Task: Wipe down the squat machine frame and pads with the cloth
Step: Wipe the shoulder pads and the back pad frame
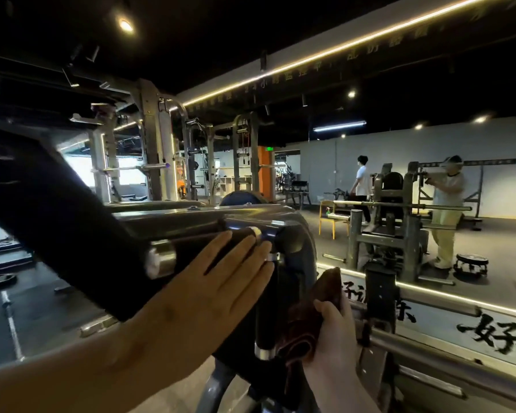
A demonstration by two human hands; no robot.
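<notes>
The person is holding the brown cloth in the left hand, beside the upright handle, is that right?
Not quite. The head view shows the cloth gripped in the right hand, not the left, beside the upright handle. The left hand lies flat on the horizontal handle, holding nothing.

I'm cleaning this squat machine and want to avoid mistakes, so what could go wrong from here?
Your bare left hand lies flat against the horizontal black handle with chrome ends, so it may leave smears there. The bunched dark red-brown cloth in your right hand, beside the upright black handle, could snag on its chrome collar.
</notes>
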